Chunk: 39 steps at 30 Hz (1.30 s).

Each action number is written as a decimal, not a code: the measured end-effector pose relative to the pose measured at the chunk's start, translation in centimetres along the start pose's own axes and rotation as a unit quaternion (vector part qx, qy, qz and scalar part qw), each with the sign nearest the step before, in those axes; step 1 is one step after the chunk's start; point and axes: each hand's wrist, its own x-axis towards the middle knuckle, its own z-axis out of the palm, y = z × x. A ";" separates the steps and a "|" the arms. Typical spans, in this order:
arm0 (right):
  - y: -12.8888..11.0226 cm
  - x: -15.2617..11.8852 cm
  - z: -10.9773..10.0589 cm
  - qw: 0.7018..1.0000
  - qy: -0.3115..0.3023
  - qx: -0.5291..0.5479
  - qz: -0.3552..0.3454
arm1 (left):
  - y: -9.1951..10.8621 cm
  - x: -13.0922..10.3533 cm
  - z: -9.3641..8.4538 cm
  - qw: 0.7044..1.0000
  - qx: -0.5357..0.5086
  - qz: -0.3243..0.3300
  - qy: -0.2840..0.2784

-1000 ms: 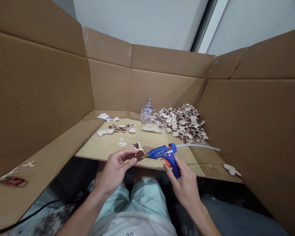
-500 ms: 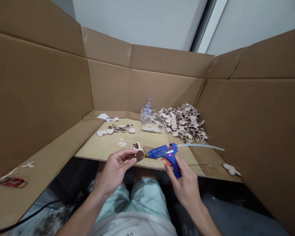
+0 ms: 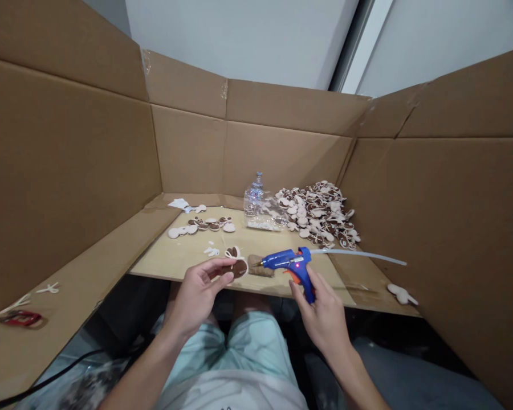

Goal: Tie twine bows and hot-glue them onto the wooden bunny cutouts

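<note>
Between the thumb and fingers of my left hand (image 3: pixel 205 287) is a brown felt piece (image 3: pixel 239 268) with a white edge and a white cord bow at its top. My right hand (image 3: pixel 325 310) grips the handle of a blue glue gun (image 3: pixel 284 259), whose red light is lit. A long clear glue stick (image 3: pixel 363 254) sticks out of its back end. The gun's metal tip points left at the felt piece, a small gap away from it. Under the tip lies a brown block-like thing (image 3: pixel 260 267) on the board.
A big heap of brown and white felt pieces (image 3: pixel 320 213) lies at the back right, beside a clear plastic bottle (image 3: pixel 256 191) and a plastic bag. Smaller felt pieces (image 3: pixel 203 224) lie back left. A red cutter (image 3: pixel 20 318) is on the left flap. Cardboard walls (image 3: pixel 282 102) surround the board.
The glue gun has moved slightly right, its tip drawing back from the felt piece. My left hand still holds the piece, now tilted a little differently.
</note>
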 end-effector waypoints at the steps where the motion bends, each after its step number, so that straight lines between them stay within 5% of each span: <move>1: 0.5 0.3 0.2 1.000 -0.015 -0.013 0.016 | 0.0 0.2 -0.2 1.000 0.002 0.006 0.007; 8: 4.5 2.2 2.4 0.974 -0.158 -0.128 0.102 | 0.1 1.5 -2.1 0.998 0.048 0.032 0.040; 15: 5.8 1.7 3.4 0.970 -0.126 -0.166 0.125 | 0.1 2.1 -3.7 0.995 0.035 0.049 0.081; 18: 4.6 1.5 3.7 0.985 -0.091 -0.122 0.084 | 0.4 2.3 -4.3 0.993 0.029 0.054 0.098; 21: 1.7 1.4 5.5 0.991 -0.128 -0.032 -0.001 | 0.7 2.3 -4.7 0.993 0.014 0.053 0.108; 30: -8.0 6.5 16.0 0.950 -0.287 0.032 -0.117 | 0.7 2.6 -5.9 0.991 -0.003 0.069 0.114; 39: -8.3 8.3 18.7 0.940 -0.323 0.044 -0.096 | 0.6 2.6 -6.2 0.991 0.009 0.064 0.113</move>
